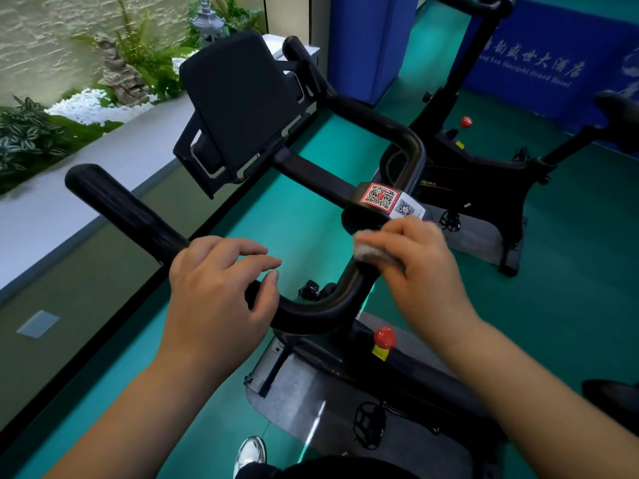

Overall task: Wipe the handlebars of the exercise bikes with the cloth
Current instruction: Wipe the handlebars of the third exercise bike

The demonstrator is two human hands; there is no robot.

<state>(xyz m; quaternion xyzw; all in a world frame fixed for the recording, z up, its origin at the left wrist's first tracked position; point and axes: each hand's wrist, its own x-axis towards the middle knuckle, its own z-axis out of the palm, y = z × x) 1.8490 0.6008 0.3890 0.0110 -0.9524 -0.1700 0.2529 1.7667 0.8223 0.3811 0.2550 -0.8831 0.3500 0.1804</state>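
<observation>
The near exercise bike [345, 357] stood on the green floor [304, 223], a second bike [477, 174] beyond it. Its black handlebars [311, 312] carried both hands: the left hand [221, 281] curled round the near bend, the right hand [415, 261] pressing a pale cloth [373, 252], pinched in its grip, against the bar below the QR stickers [390, 200].

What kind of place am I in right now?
Probably a hotel gym: two exercise bikes, the near bike and a second bike, stand on a green floor, and the blue wall banner seems to read Grand Hotel.
</observation>
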